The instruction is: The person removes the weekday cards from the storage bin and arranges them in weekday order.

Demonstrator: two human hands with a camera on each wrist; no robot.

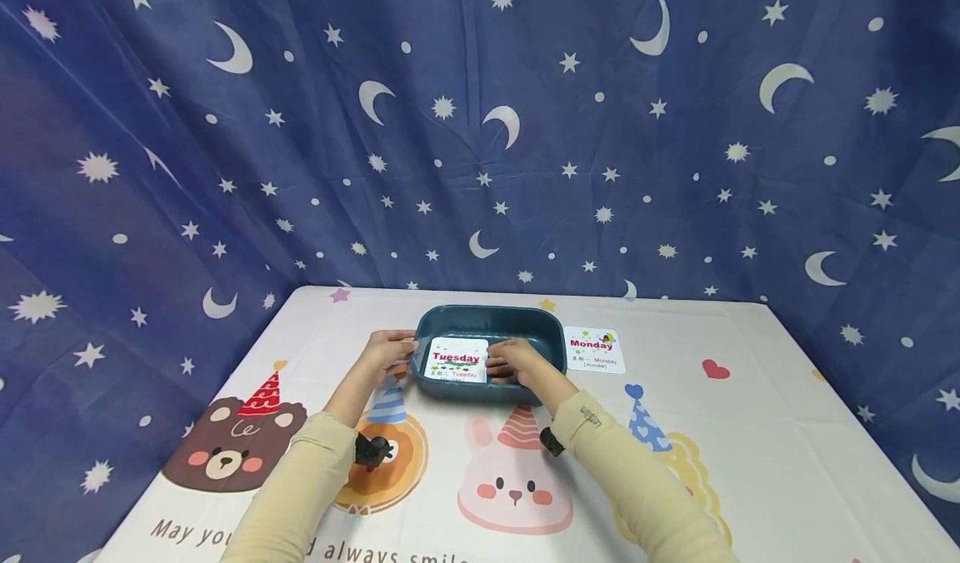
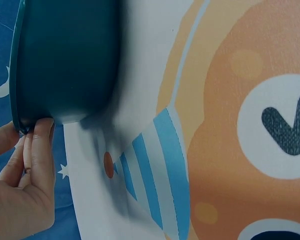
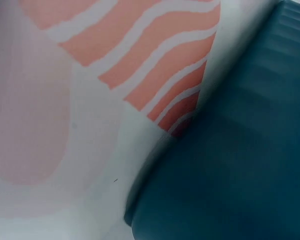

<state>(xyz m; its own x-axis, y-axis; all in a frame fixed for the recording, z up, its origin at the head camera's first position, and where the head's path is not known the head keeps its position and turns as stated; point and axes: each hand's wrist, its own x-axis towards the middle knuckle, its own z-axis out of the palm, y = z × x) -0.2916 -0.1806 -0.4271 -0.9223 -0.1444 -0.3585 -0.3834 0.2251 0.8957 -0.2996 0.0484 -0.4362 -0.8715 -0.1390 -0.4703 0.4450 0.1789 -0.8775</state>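
A dark teal plastic bin (image 1: pixel 487 392) stands on the tablecloth. My left hand (image 1: pixel 387 351) pinches its left rim, with the thumb and fingers (image 2: pixel 40 150) on either side of the edge in the left wrist view. Inside the bin is a white card (image 1: pixel 456 355) with "Tuesday" in pink letters, its lower edge hidden by the front wall. Reaching in over the front rim, my right hand (image 1: pixel 516 359) holds this card by its right edge, fingers bent. In the right wrist view the bin wall (image 3: pixel 240 150) hides that hand.
Just right of the bin, a white "Monday" card (image 1: pixel 594 350) lies face up. The white tablecloth (image 1: pixel 757 430) carries printed animals and party hats. A blue curtain (image 1: pixel 480 171) with moons and stars hangs behind the table and on the left.
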